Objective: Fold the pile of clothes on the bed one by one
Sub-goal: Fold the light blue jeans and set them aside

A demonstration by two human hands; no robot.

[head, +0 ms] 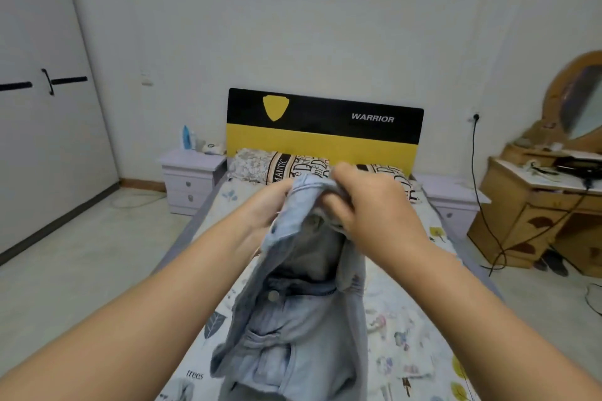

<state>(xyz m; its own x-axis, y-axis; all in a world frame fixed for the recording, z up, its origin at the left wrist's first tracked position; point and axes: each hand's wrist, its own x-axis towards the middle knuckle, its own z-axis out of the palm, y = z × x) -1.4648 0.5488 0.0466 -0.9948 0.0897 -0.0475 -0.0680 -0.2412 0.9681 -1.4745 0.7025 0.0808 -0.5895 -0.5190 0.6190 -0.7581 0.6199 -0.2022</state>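
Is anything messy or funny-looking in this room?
A little. The light denim garment hangs bunched and crumpled from the left hand and right hand, not yet folded. A black cable trails loosely from the wall socket to the floor beside the cluttered wooden dressing table. Nothing looks spilled or broken.

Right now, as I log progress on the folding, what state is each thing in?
denim garment: unfolded, held up over the bed, hanging down.
left hand: grips the garment's top edge.
right hand: grips the top edge too.
wardrobe doors: closed.
nightstand drawers: closed.
black cable: plugged into the wall socket.
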